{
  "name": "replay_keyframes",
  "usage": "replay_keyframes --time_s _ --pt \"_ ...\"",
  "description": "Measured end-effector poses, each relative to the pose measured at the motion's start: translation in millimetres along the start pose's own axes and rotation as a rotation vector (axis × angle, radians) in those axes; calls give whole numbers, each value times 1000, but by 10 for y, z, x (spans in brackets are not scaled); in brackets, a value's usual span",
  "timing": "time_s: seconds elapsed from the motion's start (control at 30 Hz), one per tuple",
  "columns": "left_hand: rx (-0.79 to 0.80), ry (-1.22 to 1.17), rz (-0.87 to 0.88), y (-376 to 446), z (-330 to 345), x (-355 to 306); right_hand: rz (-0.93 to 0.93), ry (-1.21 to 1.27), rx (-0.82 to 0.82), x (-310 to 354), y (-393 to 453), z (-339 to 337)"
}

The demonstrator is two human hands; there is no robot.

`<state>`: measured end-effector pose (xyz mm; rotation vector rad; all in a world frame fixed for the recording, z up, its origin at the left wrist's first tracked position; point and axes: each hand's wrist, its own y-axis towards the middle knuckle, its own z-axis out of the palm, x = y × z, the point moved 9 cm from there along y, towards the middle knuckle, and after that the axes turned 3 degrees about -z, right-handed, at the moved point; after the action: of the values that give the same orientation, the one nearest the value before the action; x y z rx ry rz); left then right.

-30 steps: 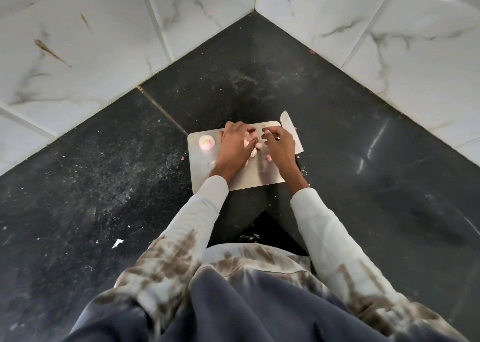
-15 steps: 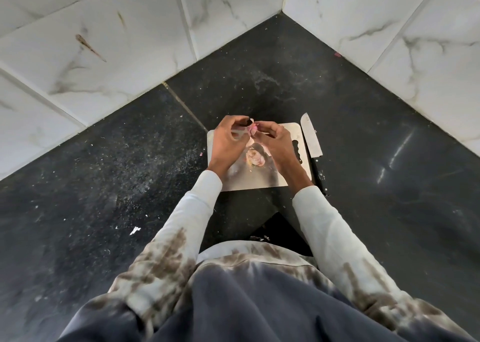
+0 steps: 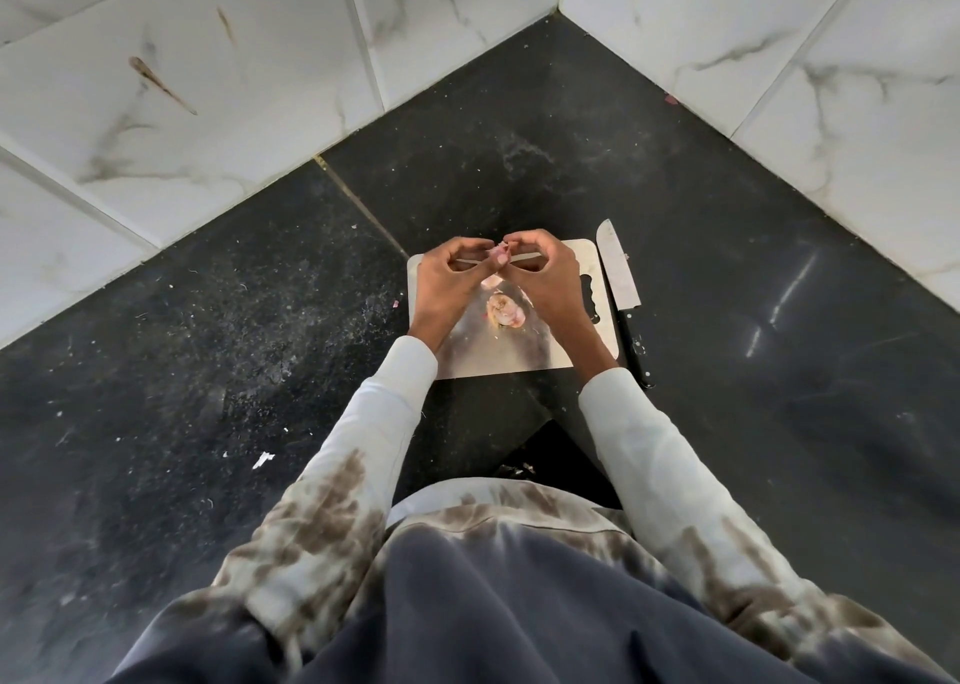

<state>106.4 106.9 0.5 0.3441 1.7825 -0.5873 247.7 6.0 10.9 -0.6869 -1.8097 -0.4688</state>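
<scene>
A small pinkish garlic clove [image 3: 500,254] is held above the steel cutting board [image 3: 524,356]. My left hand [image 3: 451,283] and my right hand [image 3: 545,280] both pinch it between fingertips and thumbs, meeting over the board's far edge. Below the hands, a pile of pinkish garlic pieces and papery skins [image 3: 505,310] lies on the board. Another small pale piece [image 3: 491,281] sits just under my fingers.
A knife [image 3: 621,293] with a black handle lies on the dark stone counter [image 3: 727,267], right beside the board. White marble-look tiled walls [image 3: 208,85] meet in a corner behind. Crumbs and a white scrap [image 3: 262,459] dot the counter at left.
My hands lifted off the board and now pinch one clove between them above it. The camera shifted, so the board and knife sit further right in view.
</scene>
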Motion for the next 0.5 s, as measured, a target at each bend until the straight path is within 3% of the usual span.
replay_keyframes --time_s 0.17,0.5 --pt "-24 21 26 -19 -35 -37 -37 -76 2 35 0 62" --pt "-87 44 5 10 -96 12 79 -27 -2 -129 -7 30"
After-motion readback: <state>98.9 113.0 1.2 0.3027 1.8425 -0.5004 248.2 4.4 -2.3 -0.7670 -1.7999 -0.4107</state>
